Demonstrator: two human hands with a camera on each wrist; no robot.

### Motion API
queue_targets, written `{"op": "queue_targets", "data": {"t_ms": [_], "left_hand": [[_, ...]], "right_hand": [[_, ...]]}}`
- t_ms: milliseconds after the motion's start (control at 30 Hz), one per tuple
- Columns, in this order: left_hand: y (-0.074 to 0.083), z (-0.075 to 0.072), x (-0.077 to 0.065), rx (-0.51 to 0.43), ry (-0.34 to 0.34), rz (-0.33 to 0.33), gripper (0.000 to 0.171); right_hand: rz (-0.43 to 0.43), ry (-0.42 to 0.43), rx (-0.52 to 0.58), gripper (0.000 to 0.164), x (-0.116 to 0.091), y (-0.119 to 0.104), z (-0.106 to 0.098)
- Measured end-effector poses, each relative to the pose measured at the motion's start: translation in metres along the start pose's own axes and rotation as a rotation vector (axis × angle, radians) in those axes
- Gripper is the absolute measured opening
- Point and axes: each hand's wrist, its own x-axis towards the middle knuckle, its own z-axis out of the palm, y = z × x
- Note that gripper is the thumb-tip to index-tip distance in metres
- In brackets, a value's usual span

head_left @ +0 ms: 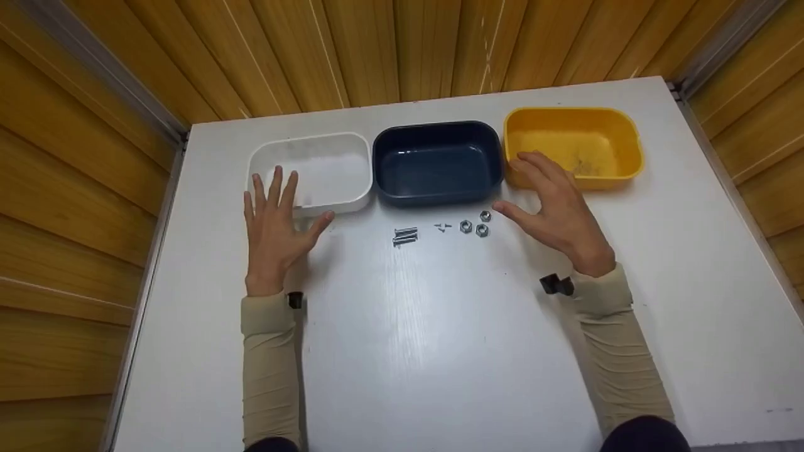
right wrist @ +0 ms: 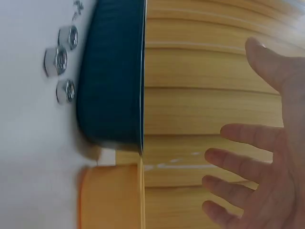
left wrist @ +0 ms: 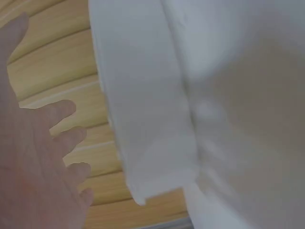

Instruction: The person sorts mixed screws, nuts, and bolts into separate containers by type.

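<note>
White table [head_left: 402,351] holds: white bin [head_left: 333,172], ten o'clock; blue bin [head_left: 438,168], twelve, with bolts [head_left: 406,236], screws [head_left: 441,230], nuts [head_left: 482,230] at its six; yellow bin [head_left: 553,137], two.

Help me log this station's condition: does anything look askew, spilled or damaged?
One thing: the yellow tray has a dark, speckled patch on its floor, unlike the blue tray. Dirt, wear or tiny parts: too blurred to tell. The bolts, screws and nuts lie in separate groups, so nothing looks spilled.
</note>
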Motion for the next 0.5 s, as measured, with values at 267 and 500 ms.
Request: {"op": "queue_targets", "data": {"t_ms": [267, 500], "left_hand": [[-0.041, -0.001, 0.01, -0.049, -0.03, -0.045, 0.105], [-0.065, -0.01, 0.022, -0.039, -0.076, -0.035, 0.106]], "right_hand": [[-0.172, -0.008, 0.137, 0.057, 0.002, -0.015, 0.029], [-0.199, -0.09, 0.233, 0.049, 0.0, -0.023, 0.053]]}}
